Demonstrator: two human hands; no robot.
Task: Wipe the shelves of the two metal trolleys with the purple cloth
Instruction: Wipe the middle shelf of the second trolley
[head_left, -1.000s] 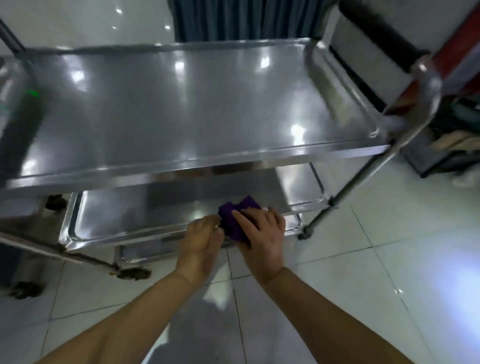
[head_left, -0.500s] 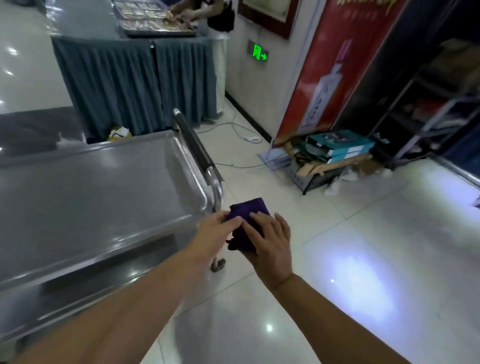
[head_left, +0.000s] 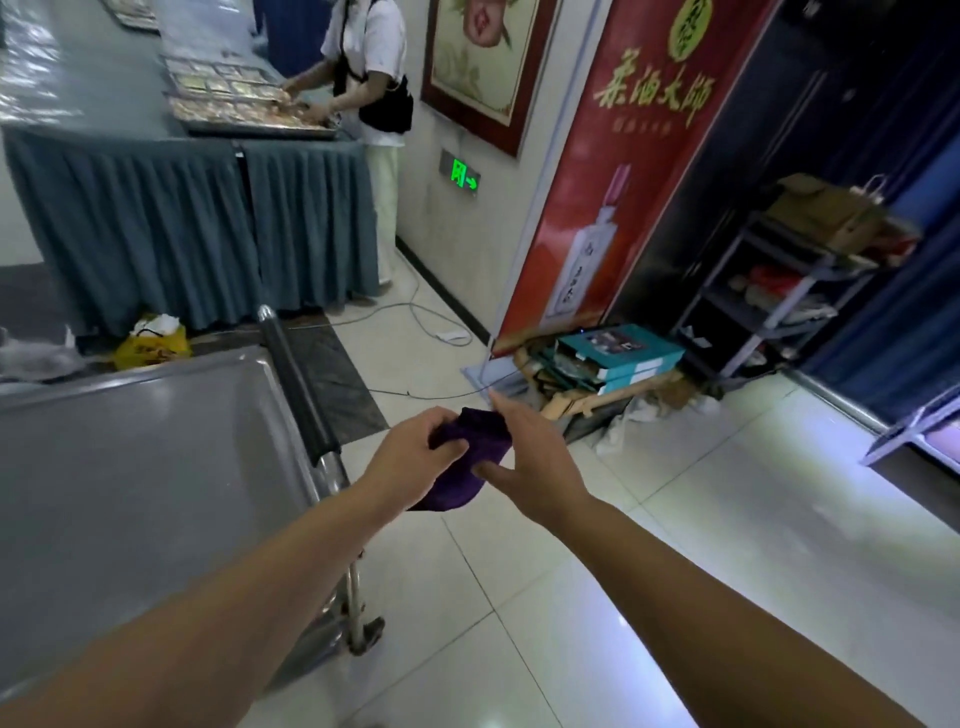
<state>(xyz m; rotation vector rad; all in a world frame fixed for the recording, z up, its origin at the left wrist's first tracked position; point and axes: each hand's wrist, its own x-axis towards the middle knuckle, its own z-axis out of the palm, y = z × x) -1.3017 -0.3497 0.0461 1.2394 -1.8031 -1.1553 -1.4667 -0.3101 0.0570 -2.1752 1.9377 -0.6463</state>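
Observation:
The purple cloth (head_left: 470, 460) is bunched up in the air between both hands, above the tiled floor and just right of the trolley's handle end. My left hand (head_left: 410, 454) grips its left side with curled fingers. My right hand (head_left: 530, 462) holds the right side, thumb under the cloth and index finger stretched out. One metal trolley (head_left: 130, 467) fills the lower left, its top shelf bare and shiny, with a black-padded handle (head_left: 296, 387) along its right edge. Its lower shelves are hidden from here.
A person (head_left: 371, 93) stands at a long table with blue skirting (head_left: 182, 218) and food trays. A red banner stand (head_left: 618, 171), stacked boxes (head_left: 613, 358), a grey rack (head_left: 774, 291) and loose cables (head_left: 415, 317) line the right wall.
The view swung up and right from the trolley's lower shelves to the room. Both hands lifted the cloth off the lower shelf and now hold it bunched in the air.

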